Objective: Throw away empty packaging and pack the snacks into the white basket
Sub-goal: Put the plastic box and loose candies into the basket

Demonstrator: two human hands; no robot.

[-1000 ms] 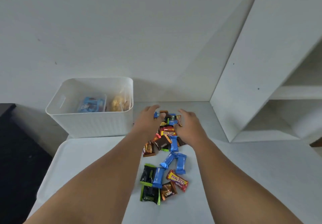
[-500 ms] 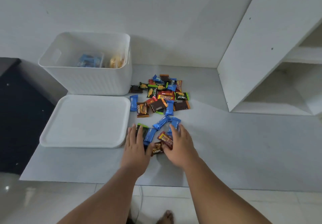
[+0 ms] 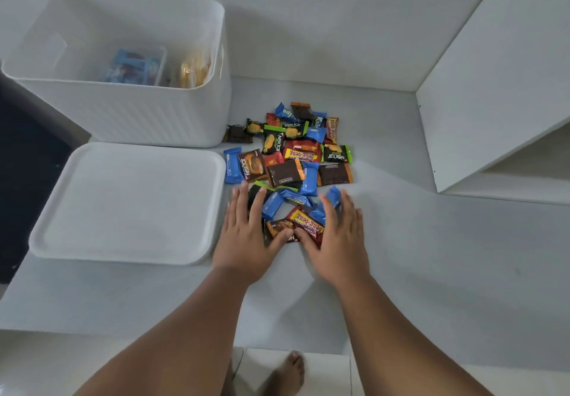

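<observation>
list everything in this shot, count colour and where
white basket: one, white, back left
clear tub: one, clear with blue packs, inside the basket
snack bag: one, yellowish, inside the basket, right of the tub
lid: one, white, flat in front of the basket
snack packets: many, overlapping, blue, black, brown, red, green-edged, loose pile right of basket and lid
shelf unit: one, white, right
grey surface: one, grey, under everything
left hand: one, flat on the pile's near left edge
right hand: one, flat on its near right edge
foot: one, bare, bottom centre
</observation>
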